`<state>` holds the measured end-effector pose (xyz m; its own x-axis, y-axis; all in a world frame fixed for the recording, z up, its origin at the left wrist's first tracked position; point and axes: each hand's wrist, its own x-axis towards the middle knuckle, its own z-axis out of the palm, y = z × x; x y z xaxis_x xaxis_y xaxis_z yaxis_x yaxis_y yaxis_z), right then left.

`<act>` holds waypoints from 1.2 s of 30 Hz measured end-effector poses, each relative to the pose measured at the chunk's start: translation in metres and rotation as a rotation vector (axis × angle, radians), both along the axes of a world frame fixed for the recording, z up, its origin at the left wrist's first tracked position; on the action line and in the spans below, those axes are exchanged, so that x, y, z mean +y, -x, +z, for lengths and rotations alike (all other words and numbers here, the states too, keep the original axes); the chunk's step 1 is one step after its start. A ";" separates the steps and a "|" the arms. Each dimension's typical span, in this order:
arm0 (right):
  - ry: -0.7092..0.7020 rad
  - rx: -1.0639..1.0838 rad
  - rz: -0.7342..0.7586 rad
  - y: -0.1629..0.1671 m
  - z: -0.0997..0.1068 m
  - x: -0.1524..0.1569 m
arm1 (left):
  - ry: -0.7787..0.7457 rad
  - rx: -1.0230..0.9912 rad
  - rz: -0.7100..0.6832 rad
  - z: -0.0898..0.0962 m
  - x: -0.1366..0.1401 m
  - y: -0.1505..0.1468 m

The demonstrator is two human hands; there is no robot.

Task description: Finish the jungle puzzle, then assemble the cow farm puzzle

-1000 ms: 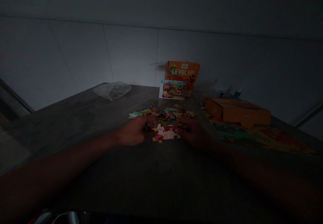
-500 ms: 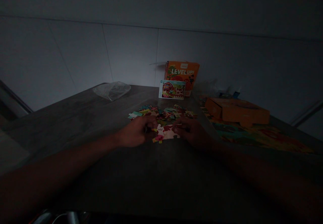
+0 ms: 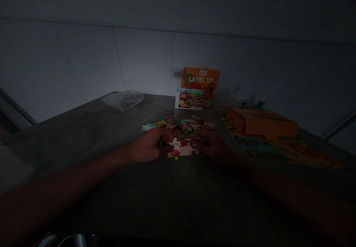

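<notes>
This looks like a room in a home, and it is very dark. A big dark table (image 3: 116, 128) stands against a plain wall of big pale panels (image 3: 144, 59). A child's jigsaw is spread out on the table: loose colourful puzzle pieces (image 3: 180, 124) lie in the middle. At the far side an orange puzzle box (image 3: 200, 81) leans on the wall, with a small picture card (image 3: 190, 98) in front. To the right lies an open orange box (image 3: 261, 122). A clear plastic bag (image 3: 124, 99) sits far left.

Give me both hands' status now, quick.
Left hand: fingers on the joined puzzle pieces, grip unclear.
Right hand: fingers on the same pieces, grip unclear.
</notes>
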<state>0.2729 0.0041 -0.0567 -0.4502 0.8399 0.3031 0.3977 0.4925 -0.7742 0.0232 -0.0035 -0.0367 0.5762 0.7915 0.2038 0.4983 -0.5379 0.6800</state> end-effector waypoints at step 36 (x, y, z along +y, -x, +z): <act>-0.132 -0.397 0.080 0.012 0.002 -0.011 | -0.085 0.272 -0.049 -0.004 0.003 0.001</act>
